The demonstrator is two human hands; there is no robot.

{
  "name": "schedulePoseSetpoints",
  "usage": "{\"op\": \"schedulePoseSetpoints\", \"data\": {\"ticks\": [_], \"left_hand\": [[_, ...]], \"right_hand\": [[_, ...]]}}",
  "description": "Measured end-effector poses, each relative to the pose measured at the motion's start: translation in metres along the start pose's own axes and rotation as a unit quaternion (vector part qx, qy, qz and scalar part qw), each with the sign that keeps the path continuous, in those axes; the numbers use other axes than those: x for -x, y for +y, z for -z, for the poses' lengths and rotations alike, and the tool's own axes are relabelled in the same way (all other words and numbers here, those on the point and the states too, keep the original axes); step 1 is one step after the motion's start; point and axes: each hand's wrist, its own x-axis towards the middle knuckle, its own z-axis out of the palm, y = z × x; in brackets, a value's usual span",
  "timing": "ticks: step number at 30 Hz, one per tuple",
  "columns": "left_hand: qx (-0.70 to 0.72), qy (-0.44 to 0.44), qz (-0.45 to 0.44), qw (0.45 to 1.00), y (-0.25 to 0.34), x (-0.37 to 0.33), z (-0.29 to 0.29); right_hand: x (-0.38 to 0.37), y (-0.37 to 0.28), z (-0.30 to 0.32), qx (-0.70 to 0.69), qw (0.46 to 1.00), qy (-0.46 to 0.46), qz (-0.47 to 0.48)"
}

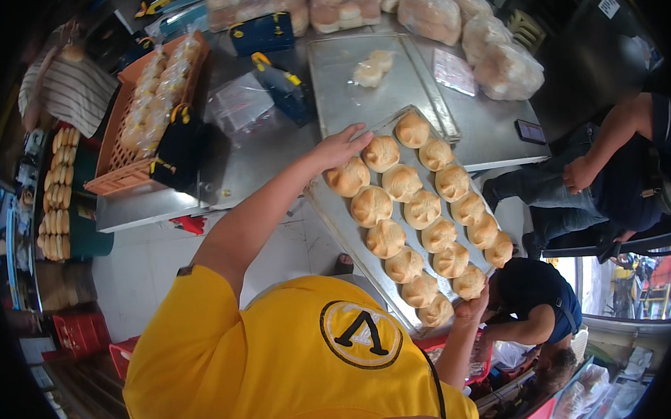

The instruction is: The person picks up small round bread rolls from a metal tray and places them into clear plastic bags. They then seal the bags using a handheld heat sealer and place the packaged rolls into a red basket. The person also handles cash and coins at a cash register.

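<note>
I hold a metal baking tray [345,228] tilted across the picture, bearing several golden-brown round buns [423,209] in rows. My left hand [342,146] grips its far left edge, fingers beside the nearest buns. At the near right corner, my right hand [472,306] grips the rim close to the last buns; its fingers are partly hidden. The tray's far end overlaps the edge of a steel table [263,186], where a flat tray [345,82] carries a small plastic-wrapped bun pack [373,68].
An orange crate [112,163] of bagged buns stands left on the table. Bagged bread [505,67] lines its far side, with plastic bags [241,105] and a phone [530,131] nearer. One person [625,159] is at right; another [538,298] bends near my right hand.
</note>
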Motion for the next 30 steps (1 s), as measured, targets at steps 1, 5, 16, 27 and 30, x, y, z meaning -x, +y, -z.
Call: {"op": "schedulePoseSetpoints", "data": {"ticks": [1, 5, 16, 27, 30], "left_hand": [[-0.025, -0.004, -0.002, 1.000, 0.004, -0.025, -0.011], [-0.105, 0.066, 0.027, 0.992, 0.007, -0.086, -0.037], [0.102, 0.276, 0.004, 0.956, -0.034, -0.202, 0.020], [0.436, 0.136, -0.229, 0.860, 0.077, -0.136, 0.137], [0.397, 0.121, -0.259, 0.872, 0.083, -0.119, 0.159]], "right_hand": [[-0.008, -0.004, 0.015, 0.002, 1.000, 0.018, 0.018], [-0.034, -0.005, 0.024, -0.008, 0.995, 0.097, 0.015], [-0.063, 0.013, -0.022, -0.001, 0.989, 0.135, 0.057], [-0.140, 0.074, -0.158, -0.081, 0.979, 0.175, 0.060], [-0.170, 0.099, -0.175, -0.081, 0.992, 0.096, 0.004]]}}
